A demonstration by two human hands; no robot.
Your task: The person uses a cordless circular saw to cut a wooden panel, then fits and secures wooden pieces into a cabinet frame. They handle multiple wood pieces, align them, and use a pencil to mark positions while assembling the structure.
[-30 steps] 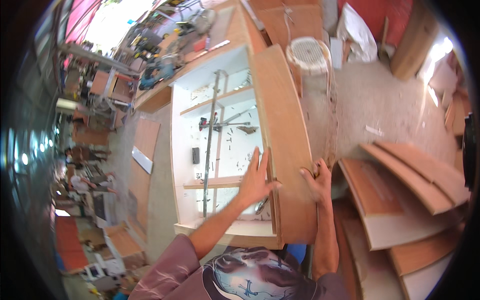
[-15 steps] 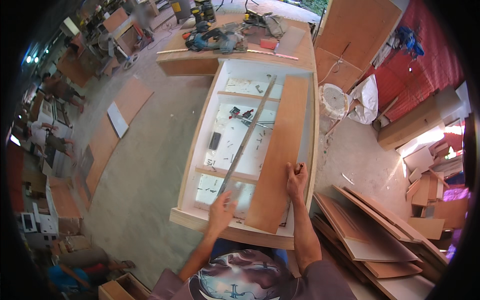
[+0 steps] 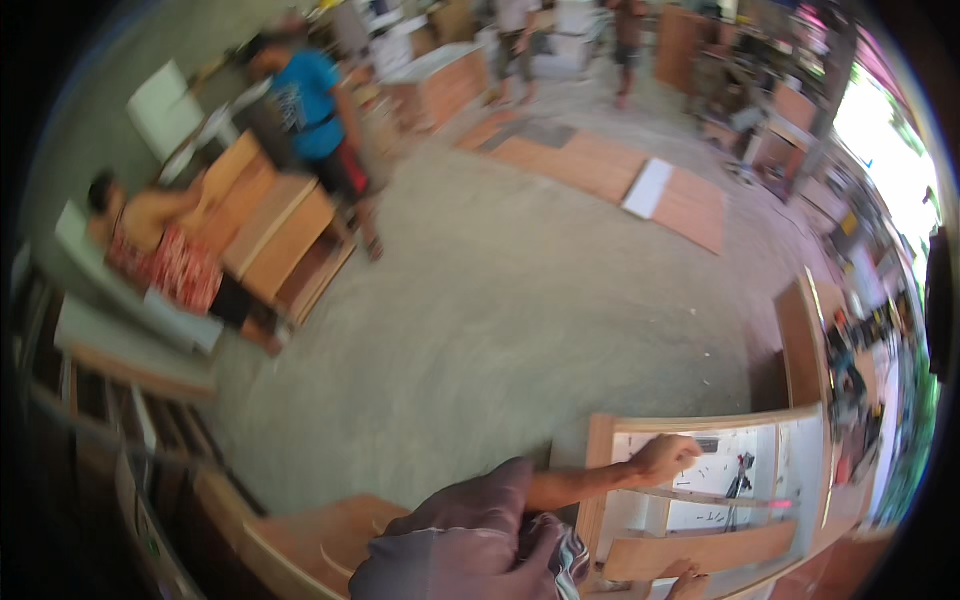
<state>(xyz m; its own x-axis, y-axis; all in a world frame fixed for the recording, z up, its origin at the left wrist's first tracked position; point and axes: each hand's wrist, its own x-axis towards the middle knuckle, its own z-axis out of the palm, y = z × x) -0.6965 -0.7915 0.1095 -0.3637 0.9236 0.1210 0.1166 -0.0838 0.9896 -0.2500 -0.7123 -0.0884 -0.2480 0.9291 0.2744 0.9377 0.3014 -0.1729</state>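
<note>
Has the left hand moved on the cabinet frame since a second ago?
Cannot tell: the camera swung round. The left hand now rests on a thin strip inside the cabinet frame, much as before; the right hand touches the brown board.

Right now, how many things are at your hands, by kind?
Hands: 2, left hand and right hand
Cabinet: 1
Board: 1
Strip: 1
Total: 5

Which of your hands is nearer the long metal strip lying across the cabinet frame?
Left. The left hand rests at the near end of the metal strip, seemingly touching it. The right hand is lower, on the brown wooden panel, apart from the strip.
</note>
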